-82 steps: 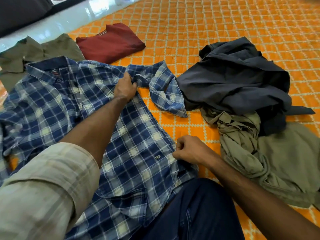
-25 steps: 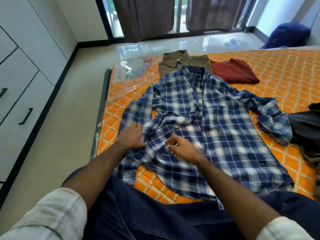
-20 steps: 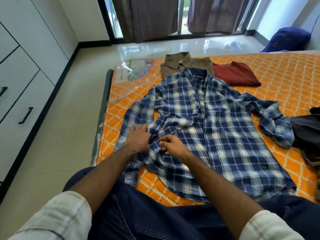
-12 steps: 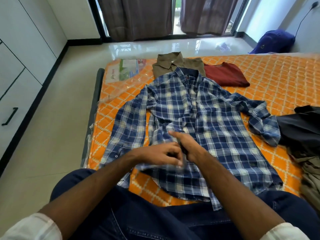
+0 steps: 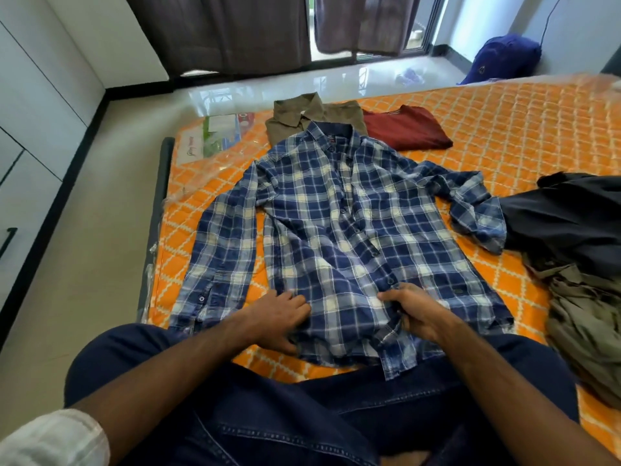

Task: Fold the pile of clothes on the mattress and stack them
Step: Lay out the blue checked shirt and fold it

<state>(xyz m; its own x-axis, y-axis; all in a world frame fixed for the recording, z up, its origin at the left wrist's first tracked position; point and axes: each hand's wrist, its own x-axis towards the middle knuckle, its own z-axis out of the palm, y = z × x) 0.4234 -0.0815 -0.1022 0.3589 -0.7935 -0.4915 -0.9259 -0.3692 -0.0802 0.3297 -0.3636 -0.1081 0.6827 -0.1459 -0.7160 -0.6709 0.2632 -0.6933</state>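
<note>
Head view: a person sits at the edge of the mattress [image 5: 504, 129] with a blue plaid shirt [image 5: 336, 213] spread front-up before them.
Change: half a second ago both hands met over the middle of the shirt's lower front; now they sit apart at the hem, and the bunched cloth seen a second ago lies flatter.
Left hand: the left hand [image 5: 279, 317] rests on the hem's left part, fingers [image 5: 295, 302] loosely bent over the cloth; whether they pinch it I cannot tell.
Right hand: the right hand [image 5: 413, 311] grips the lower button placket, fingers curled around the fabric.
Meaning for the task: the front looks smoothed and closed, so folding in the sleeves probably comes next; the right sleeve lies crumpled near the unfolded pile.
Folded so far: an olive shirt [image 5: 312, 116] and a red garment [image 5: 410, 129] lie side by side beyond the plaid collar, not yet stacked.
Left to fold: a dark garment [image 5: 571, 220] and an olive-grey garment [image 5: 591, 324] lie heaped at the right.
Containers: none in sight; a printed label under plastic wrap [image 5: 218, 136] sits at the mattress corner.
</note>
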